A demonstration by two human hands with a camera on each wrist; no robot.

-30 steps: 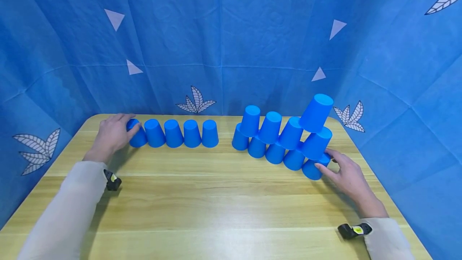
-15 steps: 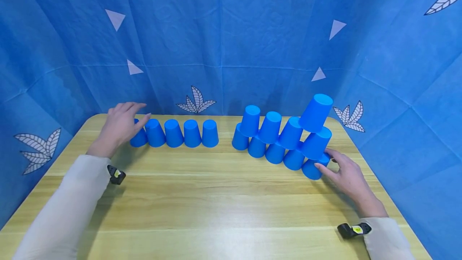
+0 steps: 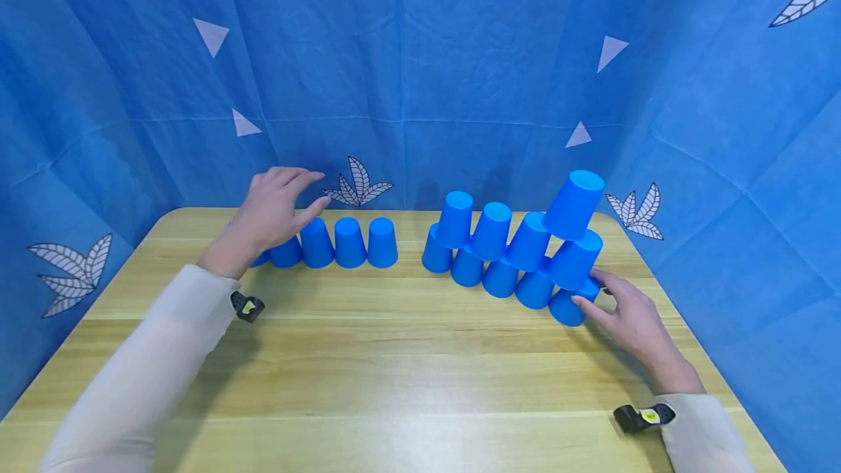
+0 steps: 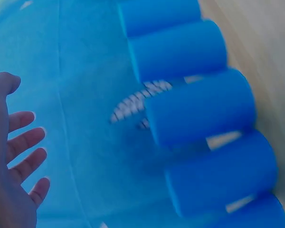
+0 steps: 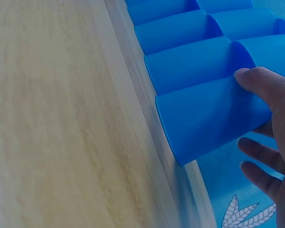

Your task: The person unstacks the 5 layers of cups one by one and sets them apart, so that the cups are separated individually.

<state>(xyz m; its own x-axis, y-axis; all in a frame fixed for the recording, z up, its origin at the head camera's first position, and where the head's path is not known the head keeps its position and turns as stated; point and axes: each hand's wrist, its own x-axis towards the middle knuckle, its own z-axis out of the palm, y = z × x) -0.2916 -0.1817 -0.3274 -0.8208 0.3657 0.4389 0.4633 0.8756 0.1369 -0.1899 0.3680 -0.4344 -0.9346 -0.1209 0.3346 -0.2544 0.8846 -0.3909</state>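
My left hand (image 3: pixel 269 210) is held in the air above the left end of a row of blue cups (image 3: pixel 350 245), its fingers spread and nothing in them. It hides part of the leftmost cups. In the left wrist view the fingers (image 4: pixel 26 142) stand apart from the cups. To the right, more upside-down blue cups are stacked: a bottom row, a second row and one top cup (image 3: pixel 574 204) over the right end. My right hand (image 3: pixel 627 316) holds the rightmost bottom-row cup (image 5: pixel 204 123) between thumb and fingers, the thumb lying near its upper end.
The cups stand on a wooden table (image 3: pixel 394 371). Behind it hangs a blue patterned cloth (image 3: pixel 407 79). A gap separates the single row from the stack. Each wrist carries a small black camera (image 3: pixel 247 306).
My left hand has left the leftmost cup, risen and moved right over the row. My right hand stays at the stack, and the cups stand as before.
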